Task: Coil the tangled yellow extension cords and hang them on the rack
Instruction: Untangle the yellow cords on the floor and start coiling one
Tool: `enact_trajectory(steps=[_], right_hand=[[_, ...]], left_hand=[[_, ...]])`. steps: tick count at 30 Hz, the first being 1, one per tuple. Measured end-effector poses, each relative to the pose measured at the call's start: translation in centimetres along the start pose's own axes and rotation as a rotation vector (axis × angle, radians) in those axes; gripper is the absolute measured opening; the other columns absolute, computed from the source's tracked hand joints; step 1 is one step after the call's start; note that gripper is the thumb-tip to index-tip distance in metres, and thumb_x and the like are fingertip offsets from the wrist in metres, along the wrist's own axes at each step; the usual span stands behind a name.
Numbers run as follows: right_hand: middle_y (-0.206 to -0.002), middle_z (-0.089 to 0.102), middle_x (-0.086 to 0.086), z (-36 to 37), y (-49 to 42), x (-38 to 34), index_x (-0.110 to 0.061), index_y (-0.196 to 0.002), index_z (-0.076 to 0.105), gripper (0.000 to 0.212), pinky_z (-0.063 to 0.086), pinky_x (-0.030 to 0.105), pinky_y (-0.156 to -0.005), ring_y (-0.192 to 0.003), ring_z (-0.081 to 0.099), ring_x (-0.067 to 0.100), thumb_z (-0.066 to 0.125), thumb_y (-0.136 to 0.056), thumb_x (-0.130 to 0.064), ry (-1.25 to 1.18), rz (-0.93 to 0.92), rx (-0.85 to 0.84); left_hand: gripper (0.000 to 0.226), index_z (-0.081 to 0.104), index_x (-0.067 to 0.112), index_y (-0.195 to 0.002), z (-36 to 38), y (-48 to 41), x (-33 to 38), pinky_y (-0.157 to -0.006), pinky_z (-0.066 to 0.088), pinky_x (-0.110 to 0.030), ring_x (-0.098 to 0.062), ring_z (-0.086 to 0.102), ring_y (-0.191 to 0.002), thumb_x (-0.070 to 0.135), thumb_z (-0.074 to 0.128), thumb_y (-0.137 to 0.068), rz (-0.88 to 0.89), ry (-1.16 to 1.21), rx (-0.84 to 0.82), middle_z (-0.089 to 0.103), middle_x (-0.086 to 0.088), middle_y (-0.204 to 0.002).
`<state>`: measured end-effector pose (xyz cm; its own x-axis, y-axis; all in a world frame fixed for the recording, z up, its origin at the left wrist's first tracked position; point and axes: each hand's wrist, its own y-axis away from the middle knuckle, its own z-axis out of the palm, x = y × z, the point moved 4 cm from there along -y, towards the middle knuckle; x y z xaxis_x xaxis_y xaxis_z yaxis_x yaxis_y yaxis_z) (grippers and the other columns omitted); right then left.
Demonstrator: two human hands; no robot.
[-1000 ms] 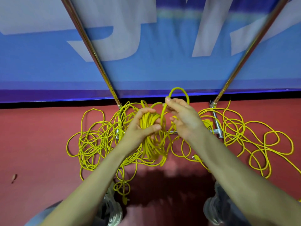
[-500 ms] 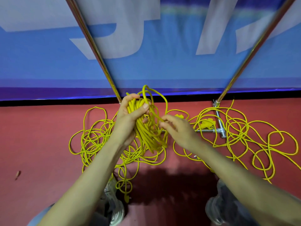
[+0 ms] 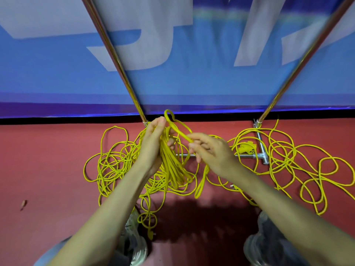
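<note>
On the red floor at the left lay a loose tangle of yellow extension cord, running up to the left hand. Its fingers were clamped round a hanging bundle of loops, apparently to stop them slipping apart. The right hand pinched a single strand between thumb and fingertips, seemingly carrying the next loop to that bundle, while further right more cord sprawled over the rack's base bar, not yet coiled or hung.
</note>
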<state>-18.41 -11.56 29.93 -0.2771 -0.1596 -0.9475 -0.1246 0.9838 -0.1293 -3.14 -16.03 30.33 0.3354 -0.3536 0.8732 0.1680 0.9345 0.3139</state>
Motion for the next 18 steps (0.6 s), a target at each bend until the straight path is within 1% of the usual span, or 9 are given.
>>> enact_trajectory(steps=[2,4,5,7,9,12,15,16,18], right_hand=[[-0.069,0.062,-0.014,1.2,0.3,0.1,-0.029,-0.109,0.061,0.023,0.048,0.025,-0.055,-0.048,0.052,0.007,0.054,-0.088,-0.024,0.019,0.034,-0.051],[-0.067,0.062,-0.013,1.9,0.6,0.4,-0.022,-0.112,0.064,0.023,0.043,0.019,-0.049,-0.044,0.048,0.006,0.054,-0.091,-0.024,0.025,0.070,-0.049],[-0.067,0.062,-0.012,2.1,0.6,0.5,-0.018,-0.112,0.063,0.021,0.040,0.016,-0.048,-0.042,0.047,0.006,0.055,-0.093,-0.020,0.013,0.084,-0.042],[-0.069,0.064,-0.008,2.1,0.6,0.4,-0.018,-0.110,0.060,0.017,0.040,0.016,-0.049,-0.040,0.046,0.006,0.056,-0.094,-0.015,-0.018,0.106,-0.019],[-0.070,0.067,-0.004,2.0,0.5,0.0,-0.020,-0.103,0.052,0.014,0.042,0.020,-0.047,-0.040,0.048,0.010,0.059,-0.092,-0.015,-0.042,0.118,-0.009],[-0.067,0.065,0.001,2.2,0.6,-0.5,-0.018,-0.095,0.041,0.024,0.045,0.027,-0.042,-0.044,0.055,0.020,0.064,-0.089,-0.016,-0.083,0.123,-0.009],[-0.063,0.056,0.004,2.4,0.8,-0.1,-0.018,-0.094,0.039,0.034,0.046,0.032,-0.052,-0.051,0.058,0.019,0.071,-0.083,-0.021,0.039,0.112,-0.080],[-0.065,0.053,0.001,2.5,0.8,0.2,-0.016,-0.095,0.042,0.034,0.045,0.028,-0.057,-0.055,0.056,0.012,0.073,-0.081,-0.020,0.103,0.082,-0.119],[-0.070,0.051,-0.011,2.5,0.9,0.8,-0.011,-0.094,0.051,0.026,0.040,0.012,-0.063,-0.063,0.051,0.000,0.073,-0.080,-0.014,0.176,0.039,-0.218]], left_hand=[[0.057,0.041,0.013,-0.129,0.0,0.1,-0.3,-0.049,0.044,-0.027,-0.016,0.046,-0.051,0.038,0.069,-0.085,-0.012,0.014,0.007,0.061,-0.007,-0.080],[0.060,0.035,0.016,-0.134,0.2,0.4,-0.8,-0.049,0.047,-0.025,-0.013,0.050,-0.051,0.020,0.071,-0.086,-0.038,0.024,0.053,0.064,-0.008,-0.086],[0.063,0.032,0.020,-0.137,0.4,0.6,-0.9,-0.049,0.047,-0.024,-0.012,0.051,-0.050,0.011,0.069,-0.086,-0.039,0.025,0.070,0.063,-0.007,-0.083],[0.068,0.028,0.024,-0.139,0.7,0.8,-1.1,-0.051,0.049,-0.025,-0.012,0.053,-0.052,0.001,0.065,-0.087,-0.023,0.001,0.068,0.061,-0.005,-0.078],[0.065,0.029,0.025,-0.138,1.1,1.0,-1.4,-0.055,0.051,-0.026,-0.013,0.058,-0.060,0.001,0.064,-0.088,-0.001,-0.059,0.048,0.065,-0.002,-0.080],[0.052,0.032,0.025,-0.134,1.3,1.0,-1.3,-0.050,0.050,-0.027,-0.015,0.060,-0.060,0.003,0.056,-0.094,0.058,-0.118,0.046,0.067,0.001,-0.074],[0.046,0.033,0.022,-0.131,0.6,0.4,-0.1,-0.050,0.049,-0.023,-0.012,0.057,-0.054,0.001,0.052,-0.096,0.120,-0.096,0.089,0.064,0.001,-0.066],[0.044,0.033,0.021,-0.131,0.3,0.2,0.6,-0.050,0.049,-0.022,-0.011,0.056,-0.053,0.000,0.051,-0.096,0.131,-0.070,0.101,0.062,0.001,-0.065],[0.042,0.034,0.020,-0.131,-0.2,-0.2,1.6,-0.051,0.049,-0.022,-0.011,0.055,-0.053,-0.002,0.047,-0.097,0.145,0.019,0.096,0.058,-0.001,-0.065]])
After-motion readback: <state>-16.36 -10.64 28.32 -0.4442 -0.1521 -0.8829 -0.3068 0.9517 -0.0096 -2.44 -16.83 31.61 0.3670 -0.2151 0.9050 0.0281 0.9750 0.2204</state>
